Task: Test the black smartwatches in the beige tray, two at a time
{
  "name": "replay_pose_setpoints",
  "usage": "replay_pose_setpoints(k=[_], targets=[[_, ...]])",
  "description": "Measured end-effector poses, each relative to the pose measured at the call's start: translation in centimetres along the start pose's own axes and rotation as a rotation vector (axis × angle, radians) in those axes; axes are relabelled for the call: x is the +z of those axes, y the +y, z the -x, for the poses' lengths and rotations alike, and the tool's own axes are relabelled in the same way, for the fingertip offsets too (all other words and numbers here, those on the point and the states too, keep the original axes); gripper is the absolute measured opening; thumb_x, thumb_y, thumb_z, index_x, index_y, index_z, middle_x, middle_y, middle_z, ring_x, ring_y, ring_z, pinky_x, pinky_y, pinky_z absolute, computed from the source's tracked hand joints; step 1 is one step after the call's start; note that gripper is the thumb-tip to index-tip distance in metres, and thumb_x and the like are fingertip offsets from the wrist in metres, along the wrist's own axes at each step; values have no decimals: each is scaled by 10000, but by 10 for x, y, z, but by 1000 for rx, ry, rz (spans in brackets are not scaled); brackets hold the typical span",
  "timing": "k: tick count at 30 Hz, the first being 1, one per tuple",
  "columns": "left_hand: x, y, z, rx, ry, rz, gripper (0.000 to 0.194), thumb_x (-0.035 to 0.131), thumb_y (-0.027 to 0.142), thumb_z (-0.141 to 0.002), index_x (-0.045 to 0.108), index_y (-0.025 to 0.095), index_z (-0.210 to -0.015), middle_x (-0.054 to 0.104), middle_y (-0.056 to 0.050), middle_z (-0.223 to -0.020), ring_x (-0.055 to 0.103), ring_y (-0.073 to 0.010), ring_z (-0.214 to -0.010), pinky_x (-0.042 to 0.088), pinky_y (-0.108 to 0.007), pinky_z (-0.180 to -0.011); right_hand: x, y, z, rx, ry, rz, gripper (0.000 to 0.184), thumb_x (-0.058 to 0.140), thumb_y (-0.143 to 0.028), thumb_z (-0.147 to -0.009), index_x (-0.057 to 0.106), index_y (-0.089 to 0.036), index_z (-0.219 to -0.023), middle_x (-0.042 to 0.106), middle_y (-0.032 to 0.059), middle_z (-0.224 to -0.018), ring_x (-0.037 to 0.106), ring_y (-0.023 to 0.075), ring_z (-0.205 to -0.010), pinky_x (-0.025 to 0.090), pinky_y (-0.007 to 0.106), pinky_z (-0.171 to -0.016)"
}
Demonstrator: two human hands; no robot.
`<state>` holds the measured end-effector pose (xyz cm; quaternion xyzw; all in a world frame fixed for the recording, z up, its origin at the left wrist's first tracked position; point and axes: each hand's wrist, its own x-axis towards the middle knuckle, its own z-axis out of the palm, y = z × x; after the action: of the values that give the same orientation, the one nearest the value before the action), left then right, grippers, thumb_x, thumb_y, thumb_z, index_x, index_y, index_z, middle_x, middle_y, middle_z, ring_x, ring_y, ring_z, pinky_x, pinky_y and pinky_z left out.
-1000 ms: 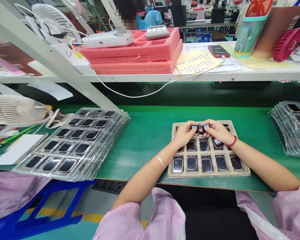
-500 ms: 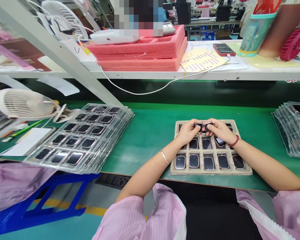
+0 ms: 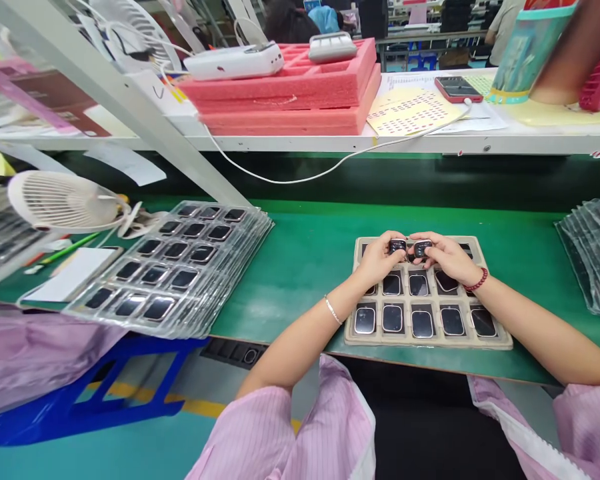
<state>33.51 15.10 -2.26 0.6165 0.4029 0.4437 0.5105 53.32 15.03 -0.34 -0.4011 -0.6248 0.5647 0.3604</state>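
A watch [image 3: 397, 246] is pinched in the left hand [image 3: 377, 259] and a second watch [image 3: 422, 249] in the right hand [image 3: 445, 257], both hands closed on them, just above a beige tray [image 3: 427, 341] on the green counter [image 3: 290, 267].

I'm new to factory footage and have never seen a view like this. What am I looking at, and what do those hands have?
This is a view from a camera worn on a person's head, looking down at their own bare hands; no machine is involved. The left hand pinches a small square watch-like body, and the right hand pinches another. They are held over a beige tray with rows of similar dark-faced bodies. The tray sits on a green workbench. To its left lies a stack of clear plastic trays, also holding dark-faced bodies.
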Motion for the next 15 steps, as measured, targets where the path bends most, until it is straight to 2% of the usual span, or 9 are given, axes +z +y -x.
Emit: replay_pose_setpoints(k=[3, 6, 10, 12, 15], targets=[[-1, 0, -1, -10, -13, 1, 268, 509, 150, -816, 578, 168, -1075, 651, -26, -869, 638, -122, -709, 516, -255, -705, 1, 0, 1, -8, 26, 15, 244, 553, -216, -822, 611, -179, -1056, 709, 51, -915, 678, 134, -677, 544, 238, -554], [-1, 0, -1, -31, -4, -35, 395, 425, 71, -777, 573, 176, -1128, 649, -17, -831, 640, -126, -709, 500, -230, -645, 3, -2, 2, -39, 35, 58, 221, 610, -185, -774, 594, -186, -994, 703, 33, -857, 641, 125, -613, 549, 264, -566], [0, -3, -2, -2, 0, 11, 412, 521, 48, -712, 565, 171, -1103, 650, -30, -941, 648, -124, -773, 529, -248, -737, 4, -4, 2, -49, 2, 54, 328, 582, -132, -736, 585, -194, -1059, 700, 49, -940, 672, 155, -710, 558, 278, -604], [0, -5, -2, 20, 13, 6, 340, 576, 91, -732, 574, 165, -1064, 642, -31, -927, 642, -126, -773, 533, -256, -750, 2, -4, 2, -38, -24, 49, 368, 549, -138, -753, 589, -198, -1113, 697, 62, -993, 688, 166, -768, 551, 260, -589], [-1, -5, -2, 30, 14, 12, 254, 575, 142, -775, 577, 155, -1028, 632, -32, -886, 635, -124, -743, 536, -263, -733, 0, -1, 0, -35, -49, 58, 386, 518, -157, -788, 592, -199, -1164, 696, 68, -1021, 695, 167, -795, 549, 250, -584]])
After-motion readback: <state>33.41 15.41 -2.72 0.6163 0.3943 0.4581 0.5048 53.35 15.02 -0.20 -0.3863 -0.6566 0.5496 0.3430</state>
